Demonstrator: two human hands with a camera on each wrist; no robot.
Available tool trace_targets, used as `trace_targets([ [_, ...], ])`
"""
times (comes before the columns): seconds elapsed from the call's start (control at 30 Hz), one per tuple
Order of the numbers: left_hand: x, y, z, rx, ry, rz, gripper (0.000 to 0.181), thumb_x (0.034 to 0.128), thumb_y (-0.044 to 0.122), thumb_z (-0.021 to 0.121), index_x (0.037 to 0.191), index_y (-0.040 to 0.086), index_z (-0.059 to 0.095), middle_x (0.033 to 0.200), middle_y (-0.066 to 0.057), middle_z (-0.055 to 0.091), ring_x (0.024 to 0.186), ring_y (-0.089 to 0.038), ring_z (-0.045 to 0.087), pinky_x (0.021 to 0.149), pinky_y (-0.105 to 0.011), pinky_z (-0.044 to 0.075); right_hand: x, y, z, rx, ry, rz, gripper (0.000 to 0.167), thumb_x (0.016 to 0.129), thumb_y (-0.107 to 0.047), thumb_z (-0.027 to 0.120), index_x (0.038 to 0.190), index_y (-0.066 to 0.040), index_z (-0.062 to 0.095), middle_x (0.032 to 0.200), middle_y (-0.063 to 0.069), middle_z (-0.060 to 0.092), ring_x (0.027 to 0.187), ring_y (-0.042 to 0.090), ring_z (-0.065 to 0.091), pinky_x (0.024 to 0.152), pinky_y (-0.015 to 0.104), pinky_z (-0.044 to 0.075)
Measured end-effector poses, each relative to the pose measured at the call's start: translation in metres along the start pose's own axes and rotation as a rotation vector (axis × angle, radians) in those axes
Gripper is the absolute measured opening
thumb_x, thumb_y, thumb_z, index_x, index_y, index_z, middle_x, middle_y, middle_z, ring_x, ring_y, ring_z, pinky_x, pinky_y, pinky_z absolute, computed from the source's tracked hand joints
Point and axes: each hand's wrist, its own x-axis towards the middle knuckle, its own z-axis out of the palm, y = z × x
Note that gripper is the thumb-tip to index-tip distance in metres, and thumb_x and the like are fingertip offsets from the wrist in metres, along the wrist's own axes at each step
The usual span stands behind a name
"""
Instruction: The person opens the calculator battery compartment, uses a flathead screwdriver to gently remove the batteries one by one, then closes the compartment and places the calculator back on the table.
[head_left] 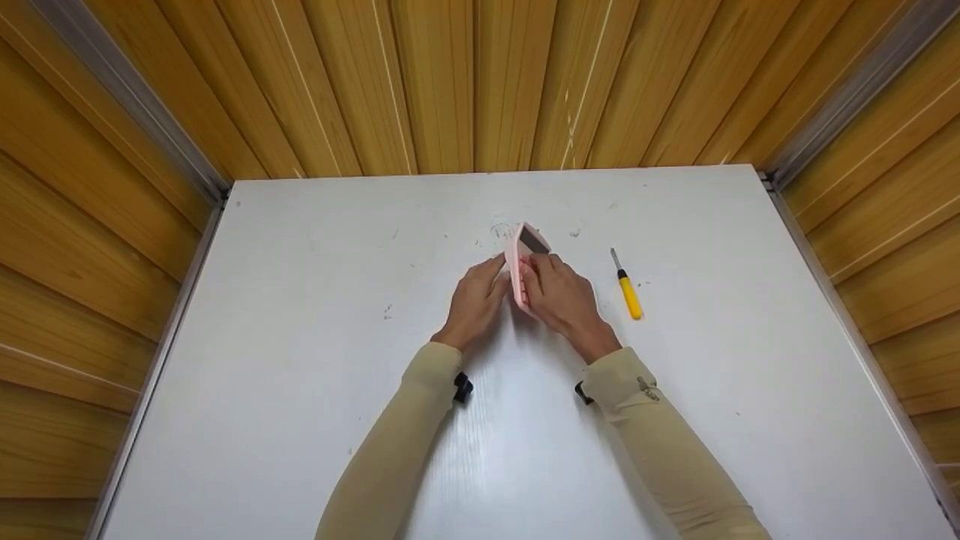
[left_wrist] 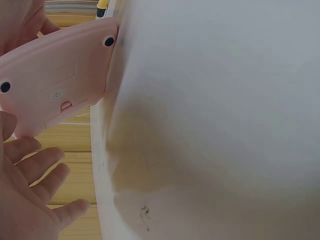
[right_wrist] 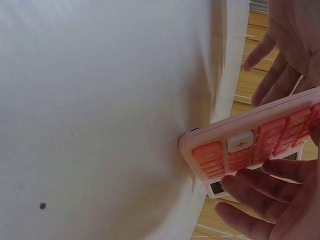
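Note:
A pink calculator [head_left: 516, 270] stands tilted on one edge on the white table, between the two hands. Its coral keys [right_wrist: 270, 131] and a white plus key face the right hand. The plain back, with round dark feet, is turned to the left hand [head_left: 474, 300]. That hand has its fingers spread, the thumb against the back and a fingertip by the edge [left_wrist: 27, 135]. My right hand [head_left: 564, 296] lies along the key side, fingers extended and touching near the keys and display. Part of the right thumb is cut off in the right wrist view.
A screwdriver [head_left: 630, 292] with a yellow handle lies to the right of the right hand. The white table [head_left: 300, 375] has small dark marks. Wood-patterned panels [head_left: 435, 82] close it in at the back and both sides.

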Motion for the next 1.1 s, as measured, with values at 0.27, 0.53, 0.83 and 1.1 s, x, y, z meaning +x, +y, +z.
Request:
trace_targets([
  [0.27, 0.0, 0.003, 0.0, -0.031, 0.012, 0.023, 0.052, 0.1142, 0.032, 0.048, 0.161, 0.01, 0.047, 0.157, -0.011, 0.055, 0.145, -0.034, 0.05, 0.122, -0.048, 0.035, 0.0, -0.001, -0.002, 0.158, 0.005, 0.057, 0.047, 0.114, -0.031, 0.041, 0.136, 0.002, 0.065, 0.126, 0.022, 0.071, 0.109, 0.044, 0.07, 0.096, 0.058, 0.055],
  [0.53, -0.003, -0.003, 0.003, -0.016, -0.005, 0.027, 0.054, 0.1136, 0.029, 0.048, 0.164, 0.012, 0.041, 0.153, -0.012, 0.059, 0.143, -0.035, 0.052, 0.121, -0.05, 0.036, -0.002, -0.004, -0.005, 0.176, -0.027, 0.087, 0.054, 0.113, -0.042, 0.046, 0.14, 0.001, 0.063, 0.131, 0.019, 0.07, 0.113, 0.04, 0.069, 0.099, 0.056, 0.053],
  [0.83, -0.002, 0.001, 0.006, -0.006, -0.018, 0.043, 0.055, 0.1137, 0.032, 0.047, 0.165, 0.013, 0.041, 0.158, -0.011, 0.053, 0.146, -0.033, 0.048, 0.123, -0.047, 0.033, -0.002, -0.009, -0.013, 0.103, -0.059, 0.087, 0.066, 0.109, -0.049, 0.049, 0.147, 0.005, 0.056, 0.138, 0.025, 0.065, 0.113, 0.044, 0.068, 0.094, 0.058, 0.054],
  [1.1, -0.003, 0.002, 0.006, 0.011, -0.02, 0.063, 0.055, 0.1131, 0.03, 0.051, 0.165, 0.016, 0.04, 0.16, -0.009, 0.051, 0.147, -0.031, 0.047, 0.124, -0.046, 0.032, -0.003, -0.014, -0.017, 0.14, -0.056, 0.11, 0.063, 0.108, -0.039, 0.05, 0.154, 0.005, 0.046, 0.137, 0.024, 0.064, 0.106, 0.039, 0.069, 0.093, 0.054, 0.056],
])
